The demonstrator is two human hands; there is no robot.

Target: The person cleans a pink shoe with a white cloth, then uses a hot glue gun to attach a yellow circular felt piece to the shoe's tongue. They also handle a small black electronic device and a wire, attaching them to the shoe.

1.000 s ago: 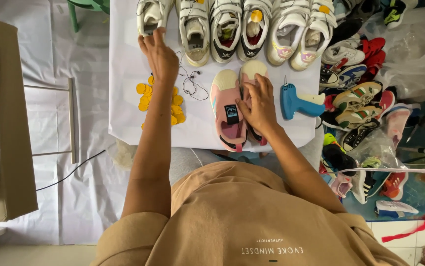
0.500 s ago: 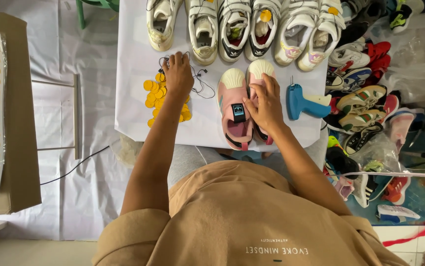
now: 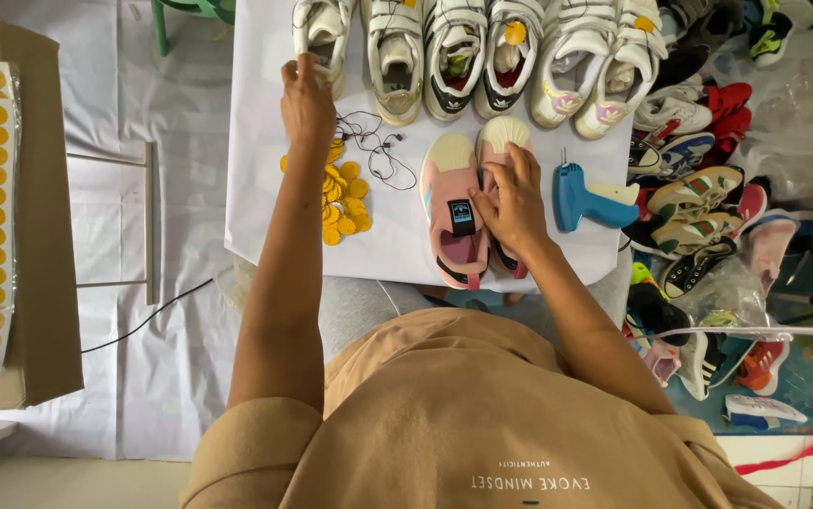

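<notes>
1. Two hands up on the white table [image 3: 255,217]. Your right hand [image 3: 512,200] lies flat on the pink shoes [image 3: 468,212] at frame centre, fingers spread and pressing on the right shoe of the pair, not clamped round it.
2. Pink pair's long axis runs top to bottom of the frame, toes up, heels at the near table edge.
3. Your left hand [image 3: 306,99] is in the upper left of the frame, fingertips touching the white sneaker [image 3: 323,33] at the left end of the row; whether they pinch it you cannot tell.
4. Yellow tags [image 3: 340,193] sit just below that hand, cords [image 3: 373,146] beside them.
5. Blue tag gun [image 3: 587,196] lies just right of your right hand, apart from it; the right hand is nearer.
</notes>
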